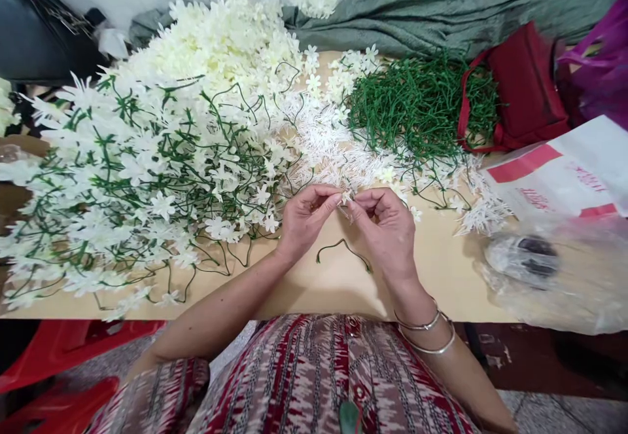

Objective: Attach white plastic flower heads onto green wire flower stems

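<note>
Above the table's middle, my left hand [309, 217] and my right hand [385, 228] meet fingertip to fingertip. Both pinch a small white artificial flower [346, 196] between thumb and index finger; the fingers partly cover it. Just below them a single green plastic stem [343, 242] lies bent on the tabletop. Behind my hands spreads a layer of thin white stamens [324, 136]. On the left is a big heap of white flowers on green stems [161, 159]. Loose cream petals [230, 38] are piled behind it, and a tangle of green stems [407, 103] lies at the back right.
A red bag [527, 87] stands at the right, near a purple bag [601, 61]. A white and red plastic bag [564, 172] and a clear plastic bag [583, 283] cover the right end. Green cloth [412, 18] lines the wall. Red stools [73, 355] stand below left.
</note>
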### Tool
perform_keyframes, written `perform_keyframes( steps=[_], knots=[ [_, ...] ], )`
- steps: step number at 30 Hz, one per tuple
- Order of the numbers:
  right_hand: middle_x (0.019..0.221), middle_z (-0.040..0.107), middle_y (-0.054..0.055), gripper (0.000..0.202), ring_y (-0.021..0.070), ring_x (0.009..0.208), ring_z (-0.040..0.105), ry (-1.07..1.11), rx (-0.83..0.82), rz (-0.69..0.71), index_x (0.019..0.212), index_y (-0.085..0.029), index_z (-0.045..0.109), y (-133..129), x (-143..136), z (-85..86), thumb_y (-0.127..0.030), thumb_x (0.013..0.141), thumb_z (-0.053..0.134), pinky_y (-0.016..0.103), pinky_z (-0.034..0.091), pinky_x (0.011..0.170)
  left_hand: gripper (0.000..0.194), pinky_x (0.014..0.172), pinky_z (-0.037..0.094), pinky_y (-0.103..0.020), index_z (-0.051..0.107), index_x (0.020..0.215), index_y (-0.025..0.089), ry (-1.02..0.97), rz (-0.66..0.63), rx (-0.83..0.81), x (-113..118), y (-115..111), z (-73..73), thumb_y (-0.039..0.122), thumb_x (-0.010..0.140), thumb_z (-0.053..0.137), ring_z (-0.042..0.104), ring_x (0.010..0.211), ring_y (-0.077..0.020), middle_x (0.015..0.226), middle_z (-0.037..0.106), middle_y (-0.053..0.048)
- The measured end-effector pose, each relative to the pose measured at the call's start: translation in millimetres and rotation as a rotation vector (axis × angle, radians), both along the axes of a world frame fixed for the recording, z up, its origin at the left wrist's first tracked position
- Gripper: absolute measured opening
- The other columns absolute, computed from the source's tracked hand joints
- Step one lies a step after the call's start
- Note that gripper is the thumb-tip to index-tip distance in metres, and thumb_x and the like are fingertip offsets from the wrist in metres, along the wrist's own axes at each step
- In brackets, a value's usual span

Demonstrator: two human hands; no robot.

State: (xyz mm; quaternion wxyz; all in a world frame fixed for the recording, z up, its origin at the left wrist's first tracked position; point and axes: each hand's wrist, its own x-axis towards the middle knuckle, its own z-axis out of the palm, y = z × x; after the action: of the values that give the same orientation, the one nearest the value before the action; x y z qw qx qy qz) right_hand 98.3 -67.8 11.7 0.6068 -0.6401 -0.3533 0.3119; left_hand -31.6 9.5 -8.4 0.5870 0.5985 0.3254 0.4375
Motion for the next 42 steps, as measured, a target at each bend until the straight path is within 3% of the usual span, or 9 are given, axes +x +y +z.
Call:
perform_keyframes(
  steps=[20, 27, 33, 38, 42],
  knots=[
    [0.078, 0.067, -0.002, 0.023, 0.0166, 0.07, 0.058, 0.123, 0.029, 0.065, 0.091, -0.027, 0.066, -2.3, 0.4, -1.0, -0.038, 0.084, 0.085, 0.034, 0.048, 0.068, 0.016, 0.09, 0.057, -0.028, 0.078, 0.097, 0.022, -0.056, 0.103, 0.032, 1.5, 0.0, -4.5, 0.038, 0.094, 0.079, 0.072, 0.096, -0.0135, 0.101, 0.078, -0.004],
    [0.072, 0.067, -0.003, 0.031, 0.0146, 0.065, 0.056, 0.166, -0.001, 0.052, 0.088, -0.027, 0.066, 0.7, 0.2, -1.3, -0.047, 0.079, 0.087, 0.032, 0.046, 0.063, 0.013, 0.089, 0.059, -0.03, 0.079, 0.096, 0.023, 0.022, -0.012, 0.164, -0.1, -1.4, 1.8, 0.035, 0.096, 0.076, 0.073, 0.098, -0.0155, 0.101, 0.078, -0.005],
    [0.069, 0.064, -0.006, 0.023, 0.0116, 0.063, 0.054, 0.141, 0.017, -0.023, 0.092, -0.024, 0.063, 1.1, 1.1, 0.6, -0.031, 0.082, 0.082, 0.029, 0.044, 0.064, 0.008, 0.094, 0.059, -0.035, 0.08, 0.096, 0.025, 0.051, -0.048, 0.256, -1.0, -1.7, 5.7, 0.032, 0.096, 0.077, 0.073, 0.102, -0.0166, 0.105, 0.078, -0.006],
    [0.069, 0.063, -0.007, 0.026, 0.0119, 0.065, 0.055, 0.135, 0.022, 0.045, 0.107, -0.025, 0.063, 1.6, 1.5, -1.5, -0.031, 0.086, 0.078, 0.029, 0.046, 0.067, 0.008, 0.096, 0.058, -0.035, 0.081, 0.095, 0.025, 0.047, -0.063, 0.215, -1.3, 1.4, 3.2, 0.033, 0.094, 0.078, 0.073, 0.104, -0.017, 0.105, 0.08, -0.006],
    [0.068, 0.061, -0.007, 0.029, 0.0123, 0.065, 0.055, 0.1, 0.024, 0.052, 0.113, -0.025, 0.07, 2.1, 1.5, -3.0, -0.034, 0.086, 0.079, 0.03, 0.049, 0.069, 0.013, 0.097, 0.059, -0.034, 0.081, 0.095, 0.025, -0.024, -0.115, 0.081, -0.5, 3.9, 0.5, 0.038, 0.092, 0.08, 0.075, 0.101, -0.0162, 0.104, 0.081, -0.004]
  ],
)
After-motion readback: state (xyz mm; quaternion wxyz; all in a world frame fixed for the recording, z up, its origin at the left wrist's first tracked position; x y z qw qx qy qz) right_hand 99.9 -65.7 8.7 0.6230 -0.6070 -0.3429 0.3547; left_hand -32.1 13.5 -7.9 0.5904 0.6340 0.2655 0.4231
